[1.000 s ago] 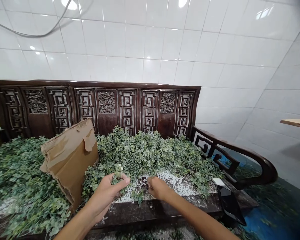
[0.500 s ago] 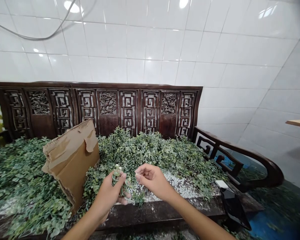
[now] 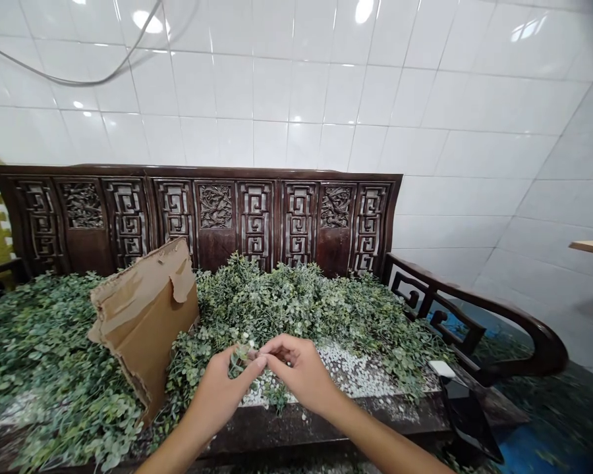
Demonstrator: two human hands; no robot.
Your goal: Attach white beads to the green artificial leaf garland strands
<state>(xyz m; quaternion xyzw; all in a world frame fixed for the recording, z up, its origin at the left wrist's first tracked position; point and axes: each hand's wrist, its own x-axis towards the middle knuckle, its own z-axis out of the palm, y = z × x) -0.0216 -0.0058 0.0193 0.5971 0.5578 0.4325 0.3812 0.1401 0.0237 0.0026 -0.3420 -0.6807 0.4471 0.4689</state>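
Note:
My left hand (image 3: 222, 388) is closed around a small green leafy sprig (image 3: 239, 359), whose leaves show between thumb and fingers. My right hand (image 3: 304, 374) pinches at the sprig's tip, thumb and fingertips meeting those of the left. What sits in that pinch is too small and hidden to name. Behind the hands rises a heap of loose green sprigs (image 3: 296, 299). Many tiny white pieces (image 3: 358, 372) lie scattered on the seat beside and below my right hand.
A torn cardboard sheet (image 3: 151, 329) stands upright left of my hands, with more greenery (image 3: 44, 342) beyond it. All this lies on a dark carved wooden bench (image 3: 217, 249) against a tiled wall. A black phone-like device (image 3: 469, 421) and a white block (image 3: 441, 368) rest at the right.
My hands, apart before, have come together, the right moving left to the left hand's fingertips. The left hand keeps the sprig. The view has shifted slightly.

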